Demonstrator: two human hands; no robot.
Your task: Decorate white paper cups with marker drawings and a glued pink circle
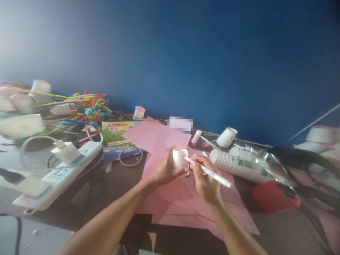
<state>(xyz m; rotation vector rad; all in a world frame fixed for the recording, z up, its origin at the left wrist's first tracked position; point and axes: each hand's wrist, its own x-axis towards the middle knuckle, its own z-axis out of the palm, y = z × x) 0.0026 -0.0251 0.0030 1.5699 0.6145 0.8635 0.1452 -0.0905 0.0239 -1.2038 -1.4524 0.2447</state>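
Note:
My left hand [166, 170] is wrapped round a small white paper cup [179, 159], which it holds above sheets of pink paper [170, 198]. A thin pinkish line shows near the top of the cup's side. Between the fingers of my right hand [205, 179] is a white marker [219, 178] with "Acrylic"-like lettering on its barrel. The marker's pink tip end is at the cup's right side; whether it touches the cup I cannot tell.
On the right lie a stack of paper cups [239, 164] in clear plastic, a single cup [226, 137] and a red object [276, 196]. A glue stick [196, 138] stands behind. Leftward are a power strip [55, 180], colourful pipe cleaners [91, 104] and a rainbow-labelled packet [113, 141].

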